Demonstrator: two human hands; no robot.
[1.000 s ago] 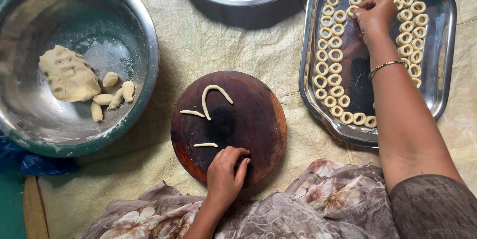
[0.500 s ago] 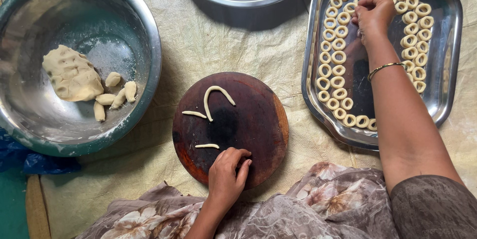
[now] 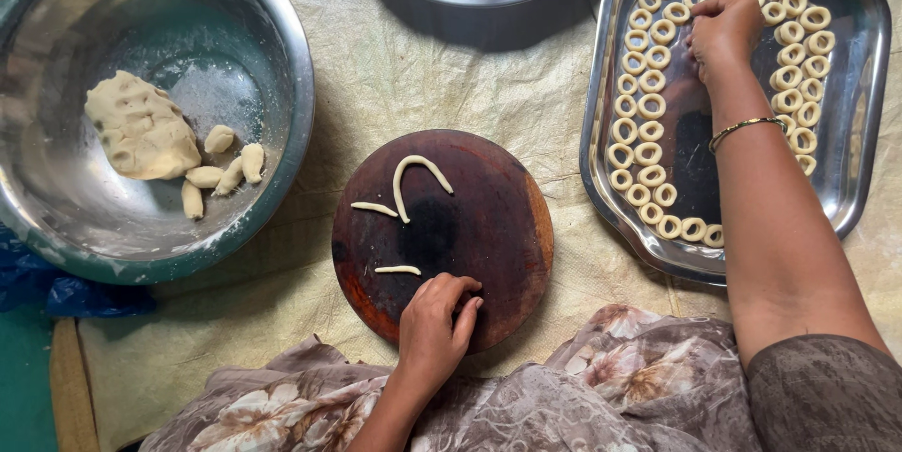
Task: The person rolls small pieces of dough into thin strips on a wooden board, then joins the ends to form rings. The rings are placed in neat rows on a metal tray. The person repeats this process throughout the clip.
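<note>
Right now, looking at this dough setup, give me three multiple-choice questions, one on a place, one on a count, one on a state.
1. Where is the right hand?
A. over the tray of dough rings
B. in the big bowl
C. on the board

2. How many dough strips lie on the round wooden board?
A. one
B. three
C. six

3. The big dough lump in the large bowl is
A. smooth
B. dented
C. rolled flat

Answers: 1 A, its fingers rest among the rings on the steel tray. 2 B, two short, one curved. 3 B, finger pits mark it.
</note>
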